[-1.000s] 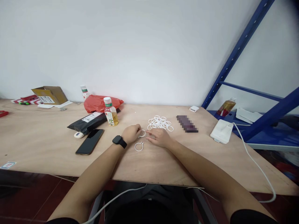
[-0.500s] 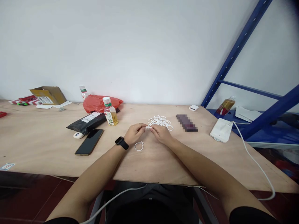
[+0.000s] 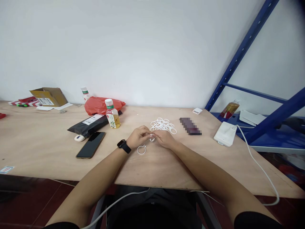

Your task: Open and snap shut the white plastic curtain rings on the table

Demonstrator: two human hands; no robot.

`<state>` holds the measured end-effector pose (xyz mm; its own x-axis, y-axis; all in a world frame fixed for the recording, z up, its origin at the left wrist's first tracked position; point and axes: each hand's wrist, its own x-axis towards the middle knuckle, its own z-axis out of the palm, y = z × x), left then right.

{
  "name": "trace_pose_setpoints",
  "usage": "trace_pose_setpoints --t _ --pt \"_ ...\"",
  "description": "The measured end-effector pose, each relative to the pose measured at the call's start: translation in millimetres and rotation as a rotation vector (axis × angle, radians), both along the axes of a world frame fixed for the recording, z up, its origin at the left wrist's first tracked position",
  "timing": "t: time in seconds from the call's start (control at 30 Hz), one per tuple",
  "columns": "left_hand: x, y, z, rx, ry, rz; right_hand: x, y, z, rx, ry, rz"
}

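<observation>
Between my fingertips is a white curtain ring [image 3: 152, 138], partly hidden by the fingers. My left hand [image 3: 139, 136], with a black watch on its wrist, pinches the ring from the left. From the right, my right hand [image 3: 164, 138] has its fingers closed on the same ring, and the two hands nearly touch. One loose curtain ring [image 3: 141, 149] with a small eyelet at its top lies on the table just below my left hand. Beyond my hands spreads a pile of several white rings [image 3: 163, 123].
On the left of the wooden table [image 3: 152, 171] lie a phone [image 3: 91, 145], a black parcel bag [image 3: 87, 127], a drink bottle [image 3: 112, 114] and a red plastic bag [image 3: 95, 106]. To the right are a pixelated dark object [image 3: 190, 126] and a white power bank [image 3: 225, 134] with a cable.
My fingers have turned the held ring so that its loop now hangs below the fingertips. Both hands stay at nearly the same spot; the loose ring and pile have not moved.
</observation>
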<state>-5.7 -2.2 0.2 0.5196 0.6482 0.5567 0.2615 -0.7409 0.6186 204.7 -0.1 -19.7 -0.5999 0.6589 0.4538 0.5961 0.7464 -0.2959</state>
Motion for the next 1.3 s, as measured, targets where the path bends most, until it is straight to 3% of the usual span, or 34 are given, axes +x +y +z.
trace_pose_setpoints --t 0.23,0.4,0.53,0.67,0.73,0.83,0.9,1.07,1.3 --pt "5 -3 2.9 0.018 -0.089 -0.023 -3 0 1.7 -0.046 0.032 0.019" --pt "3 0 2.2 -0.005 -0.069 0.085 -5 -4 6.4 -0.042 0.077 -0.044" --pt "-15 5 10.0 -0.13 0.086 0.194 2 3 7.3 -0.015 0.159 -0.28" --pt "-34 9 12.6 -0.426 0.453 -0.011 20 19 5.2 -0.089 0.235 -0.591" --pt "-35 11 8.7 -0.455 0.559 -0.028 28 24 3.9 -0.12 0.267 -0.643" --pt "-25 12 0.7 -0.285 0.557 0.062 29 23 2.5 -0.124 0.298 -0.546" --pt "-17 12 -3.9 -0.139 0.44 0.158 22 17 2.0 -0.146 0.289 -0.414" --pt "-7 12 -12.1 -0.015 0.191 0.208 -4 -2 3.1 -0.234 0.289 -0.149" --pt "-1 8 -16.0 -0.005 0.09 0.133 -12 -5 2.6 -0.241 0.351 -0.116"
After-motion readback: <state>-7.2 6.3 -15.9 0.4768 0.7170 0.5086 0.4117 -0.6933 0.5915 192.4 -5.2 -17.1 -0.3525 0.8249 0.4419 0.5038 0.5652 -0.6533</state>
